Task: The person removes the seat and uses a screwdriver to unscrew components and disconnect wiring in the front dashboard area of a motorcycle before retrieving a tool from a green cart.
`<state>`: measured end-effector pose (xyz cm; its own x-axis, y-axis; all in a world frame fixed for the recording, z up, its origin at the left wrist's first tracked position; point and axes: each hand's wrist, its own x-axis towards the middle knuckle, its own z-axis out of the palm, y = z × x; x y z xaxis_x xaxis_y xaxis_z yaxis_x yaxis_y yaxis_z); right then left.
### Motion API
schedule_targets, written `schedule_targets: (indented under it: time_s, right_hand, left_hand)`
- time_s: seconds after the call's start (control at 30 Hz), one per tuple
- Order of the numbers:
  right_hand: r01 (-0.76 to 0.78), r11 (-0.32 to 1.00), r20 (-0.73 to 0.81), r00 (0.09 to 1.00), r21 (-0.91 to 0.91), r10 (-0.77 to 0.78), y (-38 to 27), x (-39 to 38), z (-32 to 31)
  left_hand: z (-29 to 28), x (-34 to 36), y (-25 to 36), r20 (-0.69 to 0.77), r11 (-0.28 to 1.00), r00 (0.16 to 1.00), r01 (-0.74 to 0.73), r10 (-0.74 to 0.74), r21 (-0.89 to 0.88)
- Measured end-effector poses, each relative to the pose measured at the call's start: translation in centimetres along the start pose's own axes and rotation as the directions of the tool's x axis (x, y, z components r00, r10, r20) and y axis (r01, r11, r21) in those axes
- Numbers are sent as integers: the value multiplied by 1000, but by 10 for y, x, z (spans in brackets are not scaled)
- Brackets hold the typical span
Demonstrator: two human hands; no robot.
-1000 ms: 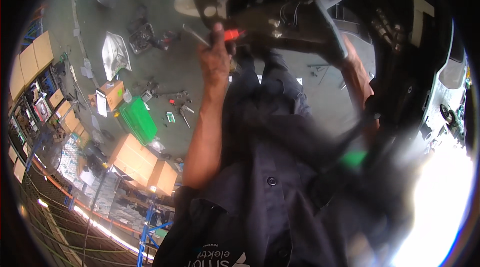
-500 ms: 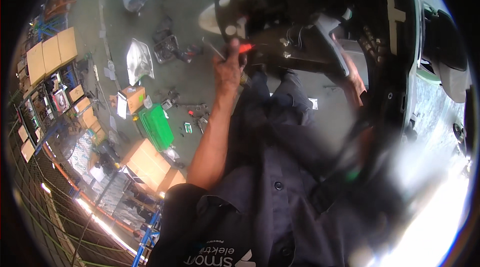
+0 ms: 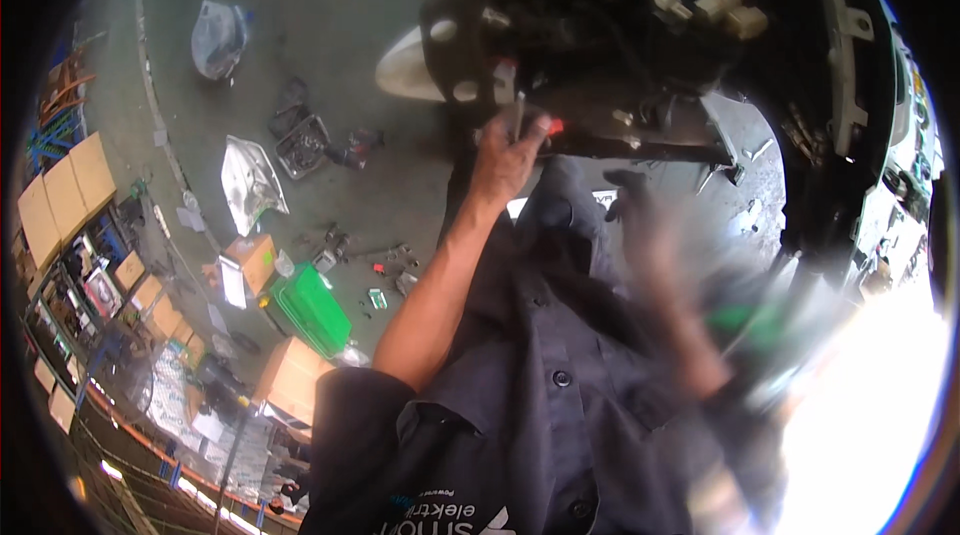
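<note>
My left hand (image 3: 505, 163) is closed on a slim tool with a thin metal shaft and a red part (image 3: 555, 126), which looks like a screwdriver. It is at the near edge of a large dark vehicle part (image 3: 590, 65) with round holes, a white curved piece (image 3: 408, 70) at its left end and pale connectors (image 3: 735, 15) on top. My right hand (image 3: 650, 220) is below the part's right side, apart from it. Motion smears it, so its fingers and anything in them cannot be made out.
On the floor at left are a green bin (image 3: 312, 310), cardboard boxes (image 3: 295, 380), a clear lamp-like shell (image 3: 250, 180), a plastic-wrapped item (image 3: 218, 40) and an open tool case (image 3: 300, 147). Shelving with boxes lines the far left. A dark frame (image 3: 850, 65) rises at right.
My right hand has drawn back from beneath the dark part toward my body. My left hand, still gripping the tool, has shifted right and turned. The whole view has shifted too.
</note>
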<state>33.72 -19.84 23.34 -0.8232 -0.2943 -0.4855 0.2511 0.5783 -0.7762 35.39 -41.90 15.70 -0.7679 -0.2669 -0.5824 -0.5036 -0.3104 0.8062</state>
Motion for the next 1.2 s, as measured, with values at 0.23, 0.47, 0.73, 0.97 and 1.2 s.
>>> schedule_targets:
  time_s: [0.23,0.47,0.73,0.97,1.2]
  right_hand:
    - [151,927,79,988,-345,-132,-43,79,63]
    - [70,966,-26,997,-247,-79,-28,81,67]
    - [-42,993,-78,996,-111,34,-25,88,73]
    - [-11,985,-104,995,-172,-7,-16,94,79]
    - [-2,978,-114,993,-210,-22,-14,93,81]
  left_hand:
    - [-29,23,-4,205,992,978,-59,36,108]
    - [-74,106,-51,82,644,820,-503,567,576]
    - [-121,135,-49,328,538,846,-523,420,661]
    - [-102,145,-46,354,729,856,-510,377,457]
    - [-127,122,-25,351,596,769,-637,535,488]
